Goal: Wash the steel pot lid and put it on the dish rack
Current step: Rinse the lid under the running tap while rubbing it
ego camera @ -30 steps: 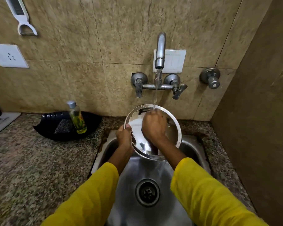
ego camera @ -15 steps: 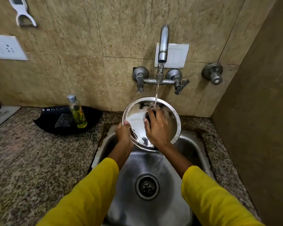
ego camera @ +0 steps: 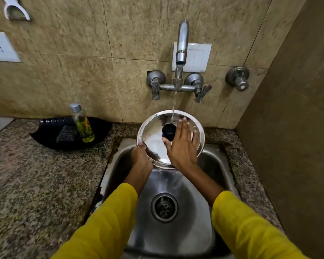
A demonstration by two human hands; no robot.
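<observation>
Since half a second ago my right hand (ego camera: 182, 146) has slid off the black knob (ego camera: 169, 130) toward the right half of the steel pot lid (ego camera: 153, 139), so the knob now shows bare; before, the fingers covered it. I have the lid tilted up over the back of the sink (ego camera: 219, 165), knob side facing me, with the stream from the tap (ego camera: 182, 42) landing on its upper part just beside the knob. My left hand (ego camera: 141, 158) is clamped on the lid's lower left rim and carries it alone. My right hand lies flat and spread against the wet steel, gripping nothing.

I judge this to be the rinsing stage. The risk is a slip: wet metal held by one pinch at the edge, and the rubbing palm pushing against it could twist it out of my fingers into the basin. Water striking the tilted face may also splash onto the wall and counter (ego camera: 45, 184).

Room is tight at the back, where the lid's top edge sits near the tiled wall and under the tap handles. To the left the counter is open up to the black tray (ego camera: 51, 131) with the soap bottle (ego camera: 82, 124). The right wall stands close. I see no dish rack from here.
</observation>
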